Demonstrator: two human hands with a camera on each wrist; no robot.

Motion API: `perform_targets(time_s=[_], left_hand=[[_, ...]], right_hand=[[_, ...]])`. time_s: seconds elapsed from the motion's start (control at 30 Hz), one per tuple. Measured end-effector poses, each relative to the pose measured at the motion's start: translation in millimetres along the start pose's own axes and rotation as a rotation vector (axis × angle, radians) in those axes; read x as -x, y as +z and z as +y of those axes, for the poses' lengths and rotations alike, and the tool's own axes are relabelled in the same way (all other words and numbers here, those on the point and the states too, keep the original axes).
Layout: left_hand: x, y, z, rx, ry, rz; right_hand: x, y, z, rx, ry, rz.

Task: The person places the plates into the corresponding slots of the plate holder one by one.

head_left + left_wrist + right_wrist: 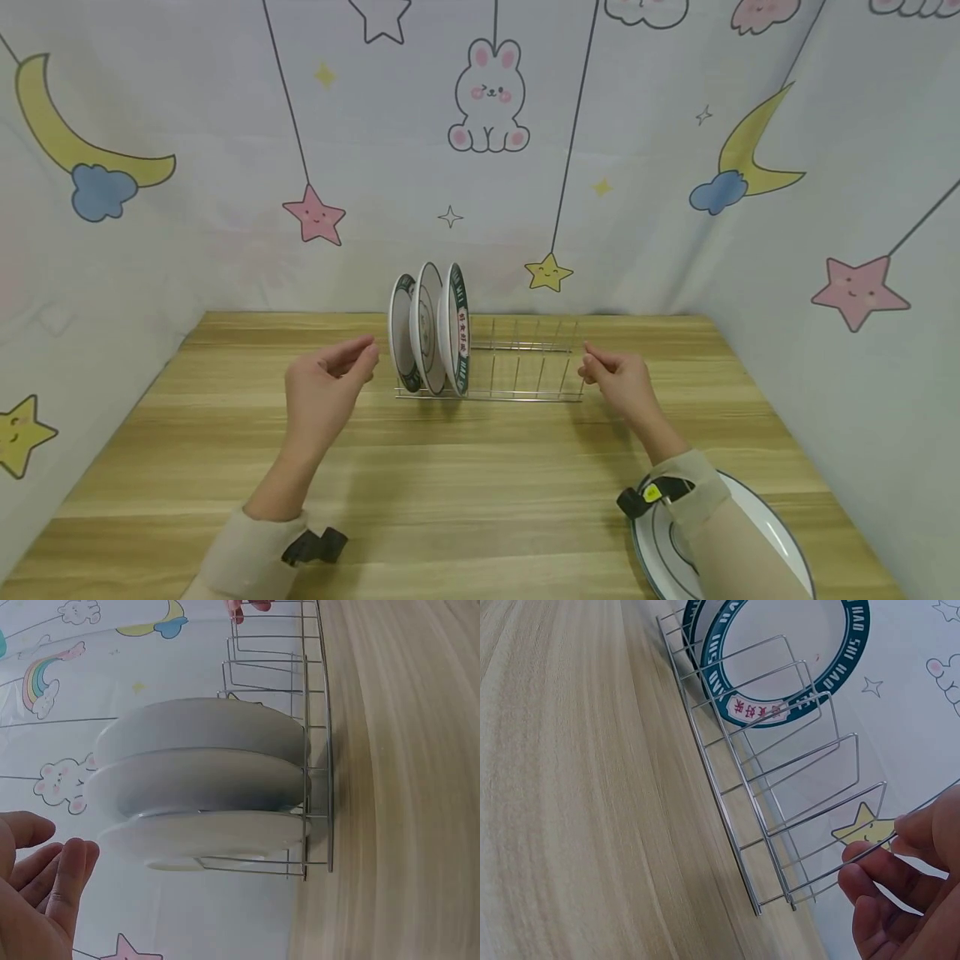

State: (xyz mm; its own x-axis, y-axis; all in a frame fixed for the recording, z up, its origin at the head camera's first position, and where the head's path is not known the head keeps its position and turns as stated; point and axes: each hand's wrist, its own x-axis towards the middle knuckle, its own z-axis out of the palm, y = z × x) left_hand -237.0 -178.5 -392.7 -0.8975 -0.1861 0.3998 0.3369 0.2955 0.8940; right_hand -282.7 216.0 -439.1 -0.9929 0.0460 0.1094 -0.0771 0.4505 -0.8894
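A wire dish rack (525, 397) stands on the wooden table, with several slots between its upright wires. Three plates (428, 333) stand on edge in its left slots; the rightmost has a green rim with lettering. Just left of the plates hovers my left hand (326, 387), apart from them, its fingers loosely bent and holding nothing, as the left wrist view confirms. At the rack's right end my right hand (622, 385) pinches the last upright wire (855, 859) between thumb and fingers. A larger white plate with a dark rim (761, 517) lies flat beneath my right forearm, partly hidden.
The wooden table (480, 492) reaches back to a white curtain (390, 158) printed with stars, moons and a rabbit, which also runs along both sides. A black wrist camera (315, 546) is strapped to my left sleeve, another to my right.
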Motion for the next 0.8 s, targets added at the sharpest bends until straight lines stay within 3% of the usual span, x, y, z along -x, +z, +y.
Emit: perform_targets(time_s=[0.4, 0.8], left_hand=[[-8.7, -7.6, -29.1, 0.056, -0.121, -0.075], [-19.1, 2.5, -56.2, 0.062, -0.155, -0.132]], right_hand=[[-1, 2, 0, -0.01, 0.009, -0.001], [-1, 2, 1, 0.004, 0.014, -0.003]])
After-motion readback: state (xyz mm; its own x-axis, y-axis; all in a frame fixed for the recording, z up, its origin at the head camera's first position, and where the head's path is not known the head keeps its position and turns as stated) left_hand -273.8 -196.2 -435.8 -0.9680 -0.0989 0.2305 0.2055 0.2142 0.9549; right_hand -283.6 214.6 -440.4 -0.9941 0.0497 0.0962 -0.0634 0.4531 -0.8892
